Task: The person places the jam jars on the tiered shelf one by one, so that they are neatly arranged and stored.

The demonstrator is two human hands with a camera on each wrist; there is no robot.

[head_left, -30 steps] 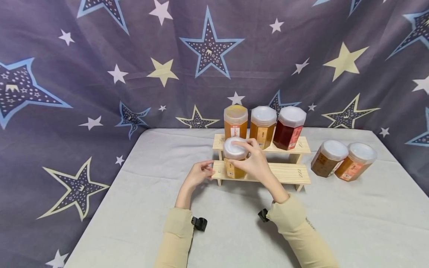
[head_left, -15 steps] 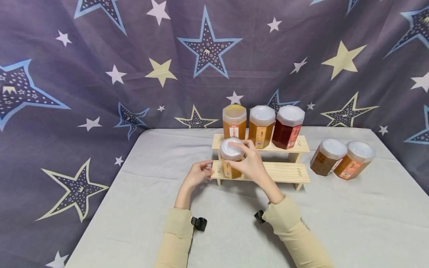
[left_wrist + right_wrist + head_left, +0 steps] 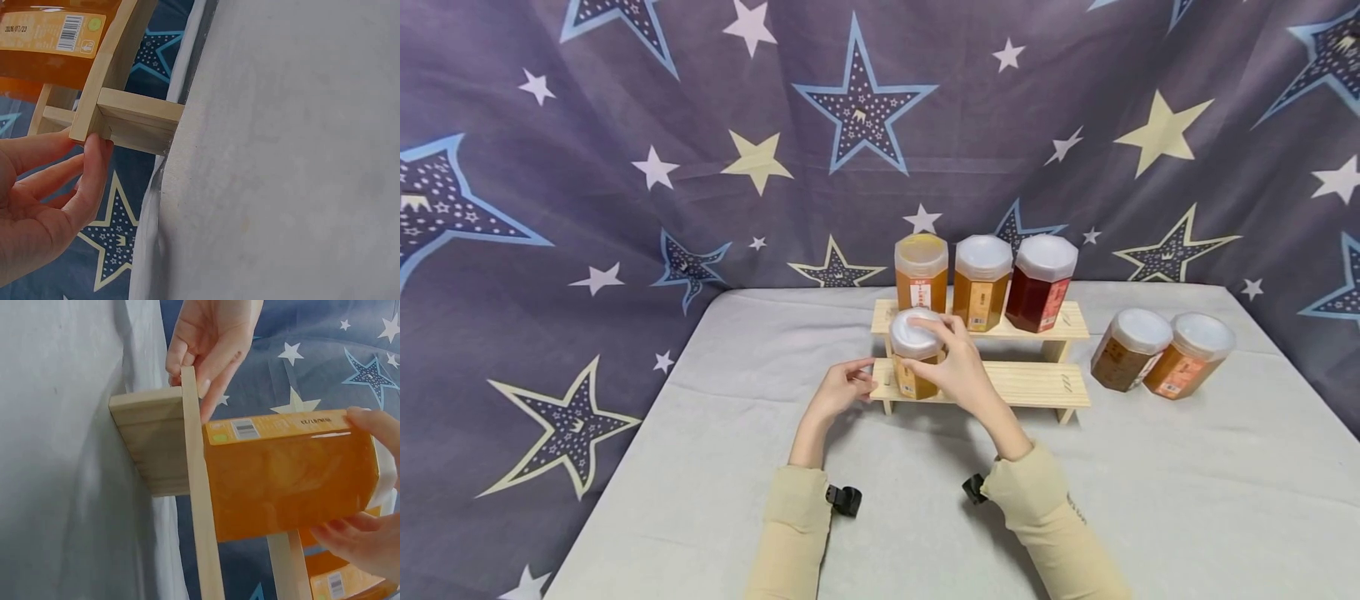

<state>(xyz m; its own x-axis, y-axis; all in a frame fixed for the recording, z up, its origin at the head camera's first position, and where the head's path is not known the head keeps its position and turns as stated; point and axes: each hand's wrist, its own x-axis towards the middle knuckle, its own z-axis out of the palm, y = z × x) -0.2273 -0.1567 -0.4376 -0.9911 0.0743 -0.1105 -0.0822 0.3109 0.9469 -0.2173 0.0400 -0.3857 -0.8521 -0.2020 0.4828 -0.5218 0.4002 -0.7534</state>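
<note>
Right hand (image 3: 961, 367) had an amber jar (image 3: 910, 347) gripped on the lower shelf (image 3: 1026, 383), left hand (image 3: 837, 392) pinching its end. Looked like placing, so next probably called for a gentle release.

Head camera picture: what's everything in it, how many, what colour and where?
Front shelf: 1, pale wood, on the table
Back shelf: 1, pale wood, higher, behind
Amber jars: 2, amber, back shelf, left and middle
Dark jar: 1, deep red, back shelf, right
Held jar: 1, golden, front shelf, left
Brown jar: 1, brown, table, right of shelves
Orange jar: 1, orange, beside brown jar
Table: 1, light grey, below shelves
Curtain: 1, purplish with stars, behind
Wrist devices: 2, black, at cuffs
Sleeves: 2, beige, both arms
Left hand: 1, pinching front shelf's left end
Right hand: 1, holding golden jar
</note>
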